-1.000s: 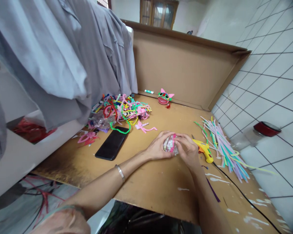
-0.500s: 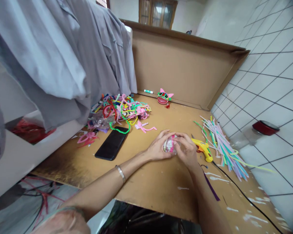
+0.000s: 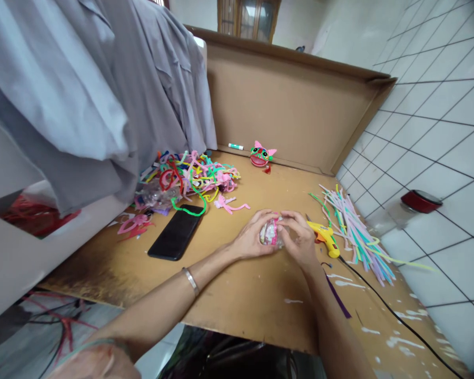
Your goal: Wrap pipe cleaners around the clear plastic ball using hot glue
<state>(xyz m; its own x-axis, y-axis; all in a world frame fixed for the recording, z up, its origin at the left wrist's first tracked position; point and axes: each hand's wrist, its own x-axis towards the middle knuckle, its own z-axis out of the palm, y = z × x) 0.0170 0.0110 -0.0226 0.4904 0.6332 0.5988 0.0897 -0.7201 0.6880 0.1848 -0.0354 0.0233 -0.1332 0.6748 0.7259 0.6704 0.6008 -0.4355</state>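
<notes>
A small, clear, rounded plastic piece with a pink fuzzy strip (image 3: pixel 269 233) is held just above the cardboard table, between both hands. My left hand (image 3: pixel 245 239) wraps round its left side, fingers over the far edge and thumb near the bottom. On the other side, my right hand (image 3: pixel 300 239) pinches at the pink strip with thumb and fingertips. Part of the piece is hidden by the fingers. Close to the right hand lies a yellow glue gun (image 3: pixel 327 238), its black cord running toward the lower right.
Tangled coloured pipe cleaners (image 3: pixel 197 176) lie at the left, behind a black phone (image 3: pixel 176 234). Straight pastel pipe cleaners (image 3: pixel 357 237) lie at the right, near a red-lidded jar (image 3: pixel 411 208). A small animal-face figure (image 3: pixel 260 155) and a glue stick (image 3: pixel 236 147) sit by the back cardboard wall.
The whole view has shifted slightly, so things sit a little further left. Both hands keep hold of the plastic piece; the right fingers have moved only a little.
</notes>
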